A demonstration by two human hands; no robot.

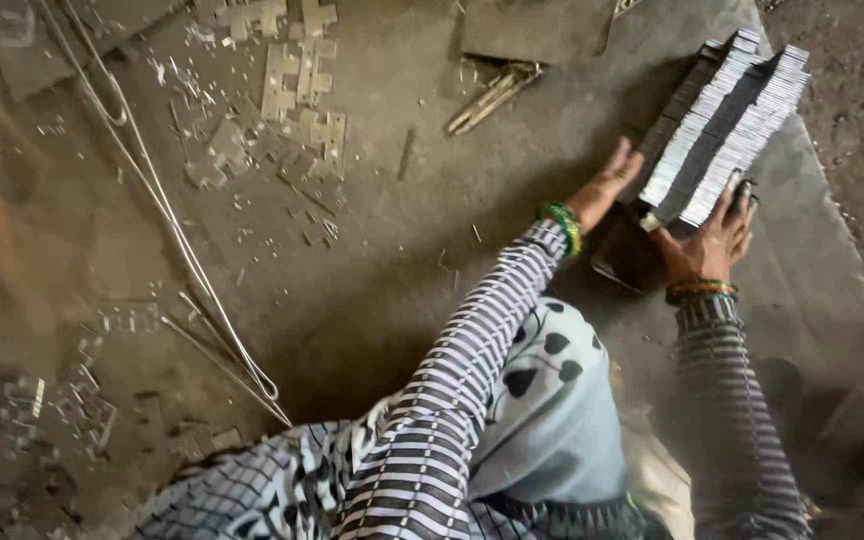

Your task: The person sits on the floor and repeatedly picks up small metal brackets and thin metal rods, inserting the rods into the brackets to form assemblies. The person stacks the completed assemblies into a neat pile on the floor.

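Both hands on the plate stack

Currently a stack of thin metal plates (727,125) lies on the floor near its upper right edge, long axis running diagonally away from the person. Left hand (612,180) presses flat against its left side, fingers extended. Right hand (714,240) cups the near end, fingers curled on it, nearer. Scrap stampings (297,90) lie well apart.

Dim, dusty light falls from my upper right; my shadow darkens the floor (352,340) below, and the left edge blurs.
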